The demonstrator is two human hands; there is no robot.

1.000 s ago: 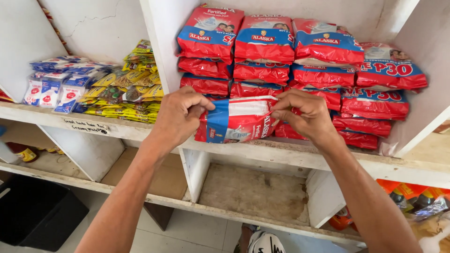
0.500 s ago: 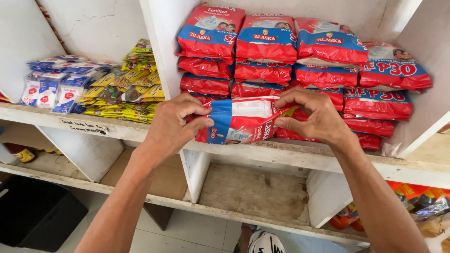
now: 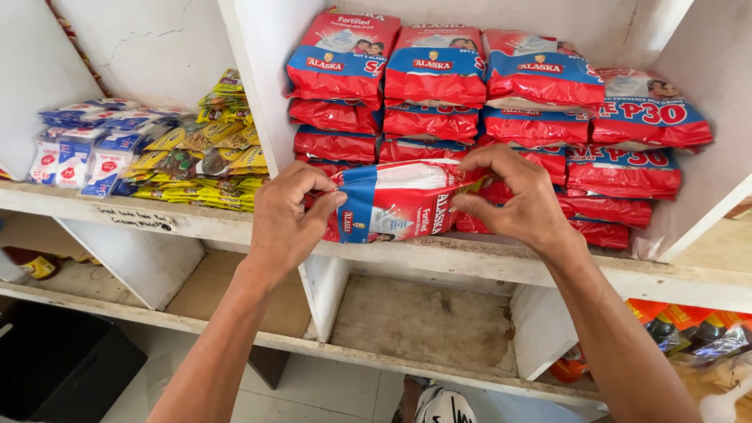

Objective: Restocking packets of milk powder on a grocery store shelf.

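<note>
Between left hand (image 3: 286, 219) and right hand (image 3: 517, 200), red-and-blue pouch (image 3: 395, 204) (held sideways)

A red, blue and white pouch (image 3: 395, 202) is held sideways before stacked red-and-blue pouches (image 3: 501, 102). Yellow sachets (image 3: 207, 157) and blue-white sachets (image 3: 86, 145) are piled leftward. A handwritten label (image 3: 137, 217) is fixed on the shelf edge.

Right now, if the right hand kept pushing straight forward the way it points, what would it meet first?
Probably the stacked red packets behind the right hand, which pinches the red, white and blue packet; depth is hard to judge.
</note>
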